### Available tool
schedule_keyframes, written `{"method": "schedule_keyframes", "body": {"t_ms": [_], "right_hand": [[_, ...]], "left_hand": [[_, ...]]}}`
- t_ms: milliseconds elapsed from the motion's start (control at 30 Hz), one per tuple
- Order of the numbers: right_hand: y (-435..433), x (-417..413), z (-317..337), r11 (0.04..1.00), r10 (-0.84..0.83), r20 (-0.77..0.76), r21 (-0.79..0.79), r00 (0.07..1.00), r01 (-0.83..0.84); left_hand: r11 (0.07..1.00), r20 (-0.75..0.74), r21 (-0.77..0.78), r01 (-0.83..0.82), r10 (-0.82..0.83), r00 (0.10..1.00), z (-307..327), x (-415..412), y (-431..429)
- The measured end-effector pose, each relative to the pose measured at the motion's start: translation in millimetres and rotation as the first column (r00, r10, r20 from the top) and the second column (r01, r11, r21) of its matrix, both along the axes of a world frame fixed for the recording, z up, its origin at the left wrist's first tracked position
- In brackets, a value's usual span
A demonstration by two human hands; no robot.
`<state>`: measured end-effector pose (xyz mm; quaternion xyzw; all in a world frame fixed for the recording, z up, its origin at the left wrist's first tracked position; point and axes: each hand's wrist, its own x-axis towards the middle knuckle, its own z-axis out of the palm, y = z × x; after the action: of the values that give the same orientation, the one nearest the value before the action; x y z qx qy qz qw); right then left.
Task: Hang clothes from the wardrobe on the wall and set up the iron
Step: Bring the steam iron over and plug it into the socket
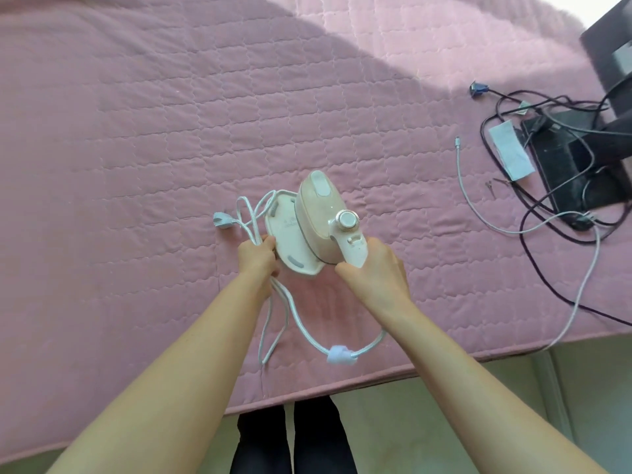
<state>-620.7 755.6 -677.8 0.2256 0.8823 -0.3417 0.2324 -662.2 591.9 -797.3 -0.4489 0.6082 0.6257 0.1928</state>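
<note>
A small pale pink and white iron (316, 213) is held tilted over the pink quilted bed (136, 131), its white base plate facing left. My right hand (374, 270) grips the iron's white handle just below a round silver dial (348, 220). My left hand (258, 254) holds several loops of the iron's white cord (301, 323) beside the base plate. The cord's plug (220, 220) lies on the bed to the left. A white strap (340, 354) is wrapped on the cord near the bed's front edge.
At the right of the bed lie tangled black cables (533, 206), a thin white cable (578, 295), a blue connector (478, 90) and a black monitor stand (581, 169). The bed's front edge (342, 388) runs across below my arms, with pale floor and my dark-clad legs beyond it.
</note>
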Motion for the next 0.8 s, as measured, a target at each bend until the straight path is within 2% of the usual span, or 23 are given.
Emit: {"method": "schedule_keyframes", "body": {"t_ms": [333,500,800], "right_hand": [[-12.9,29.1,116.7,0.995,0.087,-0.146,-0.028,0.985,-0.092],[-21.6,46.6,159.7,0.985,0.160,-0.173,-0.031,0.972,-0.167],[-61.1,76.8,222.7,0.938,0.314,-0.246,-0.067,0.917,-0.339]], "left_hand": [[0.969,-0.028,0.166,-0.184,0.191,0.981,135.5,59.7,-40.9],[0.940,-0.076,0.218,-0.264,0.286,0.955,196.5,103.5,-67.8],[0.869,-0.175,0.266,-0.417,0.469,0.866,287.3,191.5,-116.5]]}}
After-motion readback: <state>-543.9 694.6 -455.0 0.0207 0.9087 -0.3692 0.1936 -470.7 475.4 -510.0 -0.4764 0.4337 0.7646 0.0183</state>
